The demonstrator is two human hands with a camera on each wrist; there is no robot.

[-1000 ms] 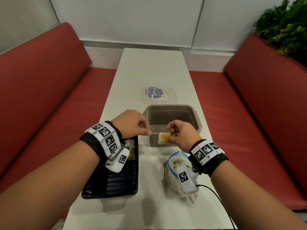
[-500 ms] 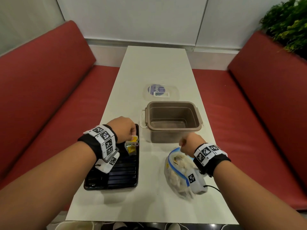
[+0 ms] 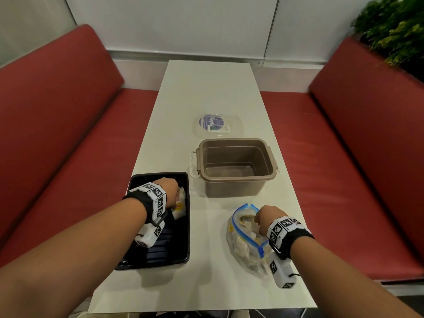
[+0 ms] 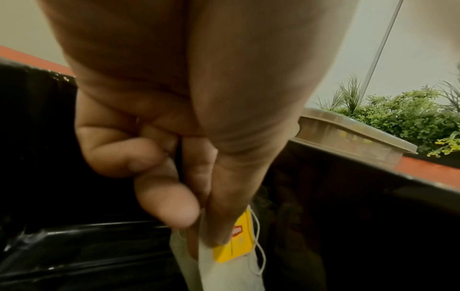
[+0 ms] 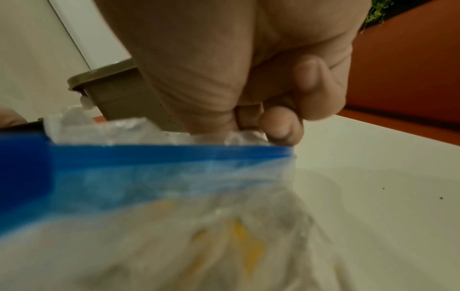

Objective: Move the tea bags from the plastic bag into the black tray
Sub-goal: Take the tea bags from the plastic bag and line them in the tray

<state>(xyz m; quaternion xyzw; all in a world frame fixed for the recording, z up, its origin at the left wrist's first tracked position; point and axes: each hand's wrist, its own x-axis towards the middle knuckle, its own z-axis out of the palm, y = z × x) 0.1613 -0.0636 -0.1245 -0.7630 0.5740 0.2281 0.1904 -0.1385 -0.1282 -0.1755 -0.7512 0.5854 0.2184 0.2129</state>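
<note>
Left hand point(image 4: 174, 137) pinches tea bag point(image 4: 224, 271) inside black tray point(image 3: 183, 226); right hand point(image 3: 268, 218) fingers curled in plastic bag point(image 3: 243, 246).

Both forearms are bare. Each wrist carries a black fabric strap point(image 3: 298, 243) wrapped by a white band of square black-and-white fiducial markers point(image 3: 156, 198). Below each strap hangs a white camera module point(image 3: 282, 274) — also marker-labelled. A thin black cable point(image 3: 296, 275) exits the right module — near its lower end.

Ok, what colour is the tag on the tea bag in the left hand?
Yellow, with a small red logo; the tag shows best in the left wrist view.
</note>
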